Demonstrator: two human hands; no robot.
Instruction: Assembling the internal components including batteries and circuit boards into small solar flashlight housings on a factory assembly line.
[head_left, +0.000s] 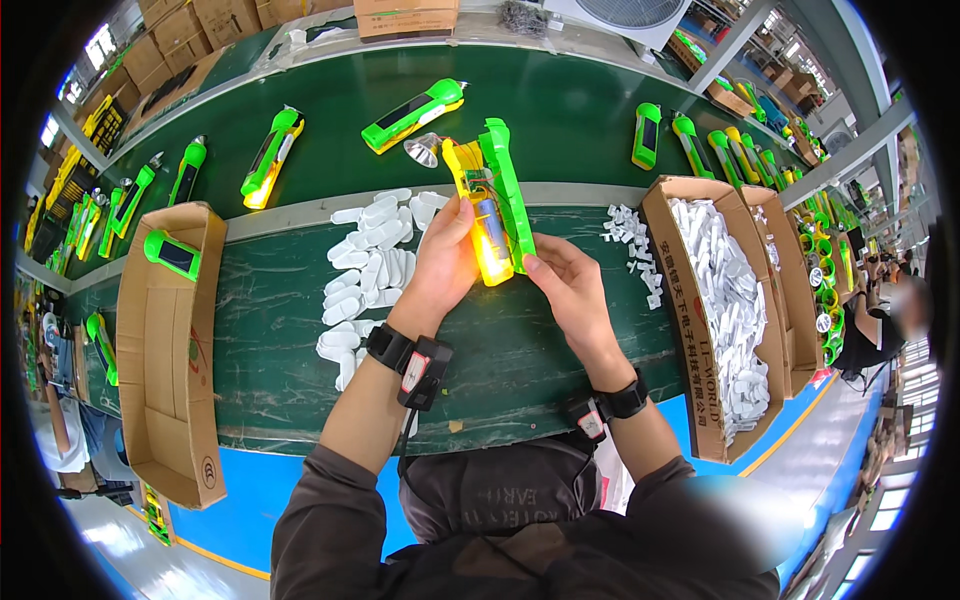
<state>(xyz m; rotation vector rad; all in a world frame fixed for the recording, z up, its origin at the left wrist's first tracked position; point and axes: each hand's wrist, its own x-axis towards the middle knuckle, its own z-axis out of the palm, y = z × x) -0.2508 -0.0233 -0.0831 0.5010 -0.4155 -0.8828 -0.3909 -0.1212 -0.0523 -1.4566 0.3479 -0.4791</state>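
A flashlight lies opened in two halves between my hands. My left hand point(443, 262) is closed round its yellow half point(488, 235), which glows at the lower end and holds a blue cylindrical battery point(487, 222) and thin wires. The green half point(508, 195) stands beside it, tilted open, with its lower edge pinched in my right hand point(568, 285). At the upper end hangs a shiny round reflector point(424, 150). White oval plastic pieces point(370, 255) are heaped left of my left hand, and small white plastic parts point(630, 240) lie beyond my right hand.
Behind the worktable, green and yellow flashlights point(415, 115) lie spread along a green conveyor belt point(560, 90). A cardboard box point(165, 400) with one flashlight point(172, 254) on its rim stands left. Another box point(692, 330) at right is full of white pieces point(722, 300).
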